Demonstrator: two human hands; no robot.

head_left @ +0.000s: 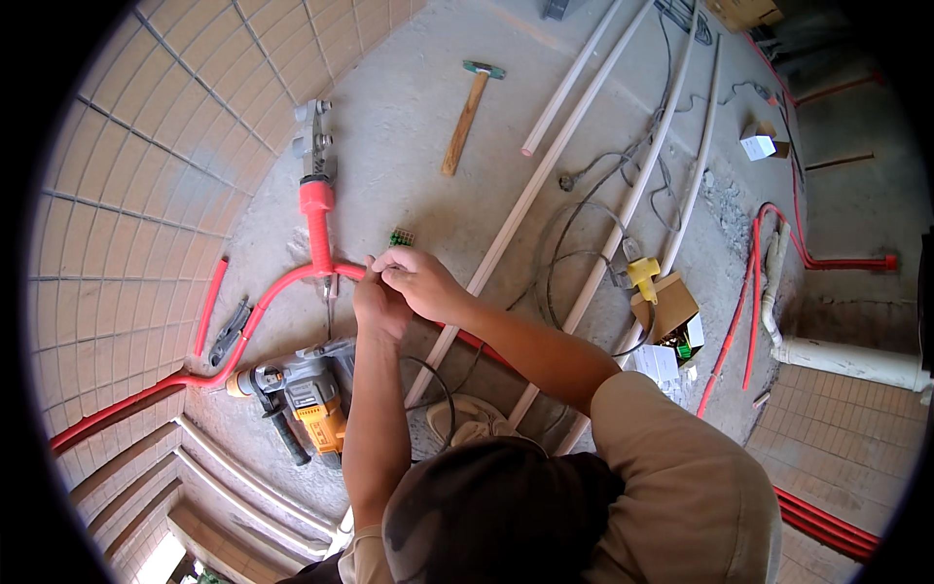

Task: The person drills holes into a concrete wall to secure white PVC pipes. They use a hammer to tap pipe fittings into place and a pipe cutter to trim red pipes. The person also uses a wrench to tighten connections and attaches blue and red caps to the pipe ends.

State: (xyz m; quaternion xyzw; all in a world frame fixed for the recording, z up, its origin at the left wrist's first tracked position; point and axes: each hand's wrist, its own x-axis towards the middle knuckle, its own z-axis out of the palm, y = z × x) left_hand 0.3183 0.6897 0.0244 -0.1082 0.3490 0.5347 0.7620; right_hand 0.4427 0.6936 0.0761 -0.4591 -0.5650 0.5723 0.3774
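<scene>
Grip of left hand (pixel 381 310) and right hand (pixel 418 278): close together, perhaps for mutual steadying; impossible to tell whether clenched on the red pipe (pixel 277 290) reaching both across concrete floor (pixel 418 127). Note red-handled pipe tool (pixel 316 199) alongside, apparently for easy reach.

This is a room under construction — bare concrete floor (pixel 394 107) around the power drill (pixel 313 401), a hammer (pixel 465 125) beyond it, a red pipe (pixel 256 319) beside it, and tiled wall (pixel 156 165) to its left.
</scene>
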